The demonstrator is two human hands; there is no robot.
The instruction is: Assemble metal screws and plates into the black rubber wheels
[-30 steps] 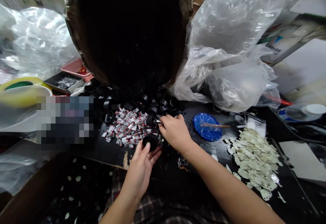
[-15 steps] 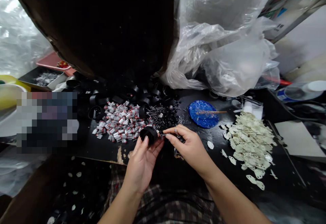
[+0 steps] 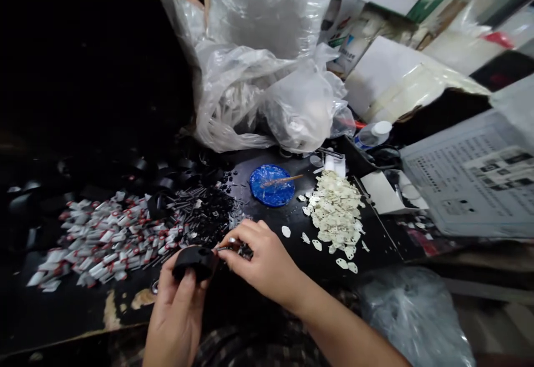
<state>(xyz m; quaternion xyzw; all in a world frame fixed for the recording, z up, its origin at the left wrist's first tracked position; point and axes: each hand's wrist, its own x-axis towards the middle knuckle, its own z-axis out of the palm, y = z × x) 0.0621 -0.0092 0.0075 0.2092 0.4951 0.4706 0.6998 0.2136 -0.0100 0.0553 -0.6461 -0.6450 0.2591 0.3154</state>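
Observation:
My left hand (image 3: 177,306) grips a black round plastic housing (image 3: 194,261), hollow like a short cup, with the thumb at its open side. At the housing's right edge my right hand (image 3: 258,256) pinches a small metal spring (image 3: 223,248) between thumb and forefinger. More small dark pieces show under its curled fingers, too small to name. Left of the hands spreads a heap of grey-white cylinders with red ends (image 3: 120,239), perhaps small motors. Beyond the hands lies a pile of thin springs and small black parts (image 3: 208,208).
A blue round lid (image 3: 273,189) with a wooden stick (image 3: 281,180) across it lies ahead. To its right is a heap of flat cream pieces (image 3: 336,208). Clear plastic bags (image 3: 300,105), a bottle (image 3: 373,133) and a printed box (image 3: 475,172) stand around the black table (image 3: 258,222).
The view has turned to the right, so the table's contents sit further left in it. Both hands keep their hold, close together at the housing, which is tilted differently.

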